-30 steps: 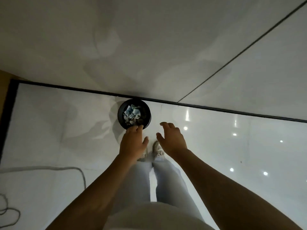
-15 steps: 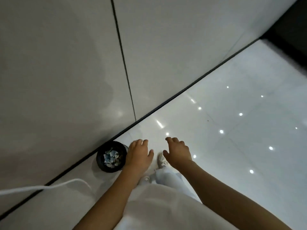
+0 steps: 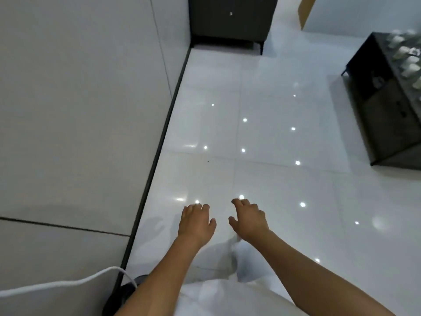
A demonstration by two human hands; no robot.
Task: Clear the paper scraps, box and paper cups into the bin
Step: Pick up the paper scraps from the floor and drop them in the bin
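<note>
While bin sits half-hidden, hands empty

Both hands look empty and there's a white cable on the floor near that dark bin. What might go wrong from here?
1. The white cable trails across the floor right beside the bin, close to the person's legs; a foot might snag it.
2. The glossy floor mirrors the lights and may be slippery.
3. The left hand and right hand hold nothing, while pale items on the dark table look uncleared, though blurred.
</note>
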